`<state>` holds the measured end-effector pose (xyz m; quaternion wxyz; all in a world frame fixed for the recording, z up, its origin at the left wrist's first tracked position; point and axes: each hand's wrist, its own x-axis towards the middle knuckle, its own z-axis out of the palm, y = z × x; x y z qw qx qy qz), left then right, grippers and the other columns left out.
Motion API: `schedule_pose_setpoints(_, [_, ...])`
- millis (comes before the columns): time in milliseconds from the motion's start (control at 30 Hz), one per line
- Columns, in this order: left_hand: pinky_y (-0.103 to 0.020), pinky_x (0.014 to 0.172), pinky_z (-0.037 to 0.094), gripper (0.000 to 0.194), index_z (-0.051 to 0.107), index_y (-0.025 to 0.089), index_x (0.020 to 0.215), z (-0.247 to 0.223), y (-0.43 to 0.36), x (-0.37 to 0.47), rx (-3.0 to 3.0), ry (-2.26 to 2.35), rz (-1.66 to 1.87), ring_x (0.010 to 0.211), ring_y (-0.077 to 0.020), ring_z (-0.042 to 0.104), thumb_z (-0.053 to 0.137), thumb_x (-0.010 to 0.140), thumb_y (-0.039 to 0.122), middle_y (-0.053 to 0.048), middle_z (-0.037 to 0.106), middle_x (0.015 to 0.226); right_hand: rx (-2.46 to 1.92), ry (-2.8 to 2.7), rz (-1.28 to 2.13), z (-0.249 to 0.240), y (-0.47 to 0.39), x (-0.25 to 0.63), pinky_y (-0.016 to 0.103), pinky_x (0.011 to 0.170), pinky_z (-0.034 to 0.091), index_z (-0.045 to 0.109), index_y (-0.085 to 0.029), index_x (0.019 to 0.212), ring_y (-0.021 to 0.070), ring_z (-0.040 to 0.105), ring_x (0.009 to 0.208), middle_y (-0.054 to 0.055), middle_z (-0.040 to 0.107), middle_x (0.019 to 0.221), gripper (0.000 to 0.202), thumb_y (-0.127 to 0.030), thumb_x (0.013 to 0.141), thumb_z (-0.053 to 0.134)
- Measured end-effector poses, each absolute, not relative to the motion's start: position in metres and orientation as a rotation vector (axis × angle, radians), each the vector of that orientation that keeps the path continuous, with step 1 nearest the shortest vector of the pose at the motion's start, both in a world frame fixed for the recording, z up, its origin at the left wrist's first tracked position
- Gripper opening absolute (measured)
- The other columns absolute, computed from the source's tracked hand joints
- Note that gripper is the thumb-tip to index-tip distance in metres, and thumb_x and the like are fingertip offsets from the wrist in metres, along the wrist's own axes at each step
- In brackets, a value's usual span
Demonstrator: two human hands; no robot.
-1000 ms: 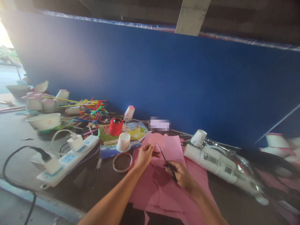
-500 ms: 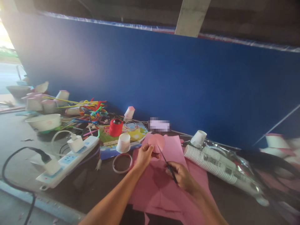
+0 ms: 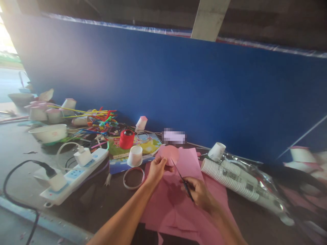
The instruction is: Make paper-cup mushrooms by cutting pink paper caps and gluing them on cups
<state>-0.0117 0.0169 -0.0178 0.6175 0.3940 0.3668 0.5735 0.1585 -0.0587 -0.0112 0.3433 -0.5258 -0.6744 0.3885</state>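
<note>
A round piece of pink paper (image 3: 170,154) is pinched at its lower left between the thumb and fingers of my left hand (image 3: 158,168). My right hand (image 3: 198,193) is closed around the dark handles of a pair of scissors (image 3: 183,180). The scissors' narrow blades point up and left, with the tip at the lower right edge of the paper circle. Whether the blades are parted is too fine to tell. Beneath both hands lie larger pink paper sheets (image 3: 176,212), creased and partly overlapping.
Left of the sheets are a tape ring (image 3: 134,187), a white paper cup (image 3: 135,156), red thread (image 3: 126,139) and a colourful booklet (image 3: 148,146). A power strip (image 3: 74,177) lies farther left, near pipe cleaners (image 3: 103,117). Stacked cups (image 3: 230,178) lie right. A blue panel (image 3: 178,78) stands behind.
The paper circle has shifted very slightly left against the scissors' tip. Both hands keep their holds, and the surrounding things stay in place.
</note>
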Motion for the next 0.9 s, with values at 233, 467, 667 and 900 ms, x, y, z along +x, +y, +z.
schedule_pose_setpoints(233, [-0.021,0.048,0.044,0.024,0.057,0.012,0.073,-0.016,0.018,-0.015,0.772,0.788,1.371,0.043,-0.0115,0.058,0.064,0.067,0.035,-0.002,0.063,0.056,-1.389,-1.783,1.054,-0.008,-0.061,0.168,0.021,0.047,0.030,0.065,-0.013,0.089,0.0097,0.043,0.052,-0.001,0.053,0.059,0.025,-0.034,0.076,0.060])
schedule_pose_setpoints(467, [-0.020,0.052,0.047,0.019,0.058,0.012,0.076,-0.010,0.015,-0.016,0.631,0.714,1.354,0.045,-0.0090,0.057,0.065,0.067,0.027,-0.002,0.063,0.059,-1.619,-1.780,0.407,-0.019,-0.052,0.182,0.030,0.068,0.045,0.059,-0.014,0.106,0.0219,0.062,0.073,0.009,0.068,0.081,0.034,-0.030,0.078,0.049])
schedule_pose_setpoints(667, [-0.021,0.055,0.048,0.020,0.059,0.013,0.080,-0.011,0.013,-0.015,0.684,0.668,1.321,0.046,-0.0066,0.055,0.067,0.067,0.028,0.000,0.062,0.066,-1.866,-1.908,-0.031,-0.015,-0.054,0.177,0.034,0.079,0.041,0.061,-0.021,0.101,0.0233,0.064,0.083,0.008,0.070,0.089,0.028,-0.026,0.076,0.048])
schedule_pose_setpoints(900, [-0.023,0.055,0.047,0.021,0.055,0.013,0.069,-0.014,0.013,-0.015,0.731,0.735,1.294,0.044,-0.0077,0.054,0.067,0.065,0.030,0.002,0.056,0.056,-1.609,-1.593,0.414,-0.009,-0.053,0.176,0.030,0.068,0.042,0.061,-0.016,0.099,0.0205,0.059,0.072,0.007,0.065,0.076,0.033,-0.037,0.077,0.049])
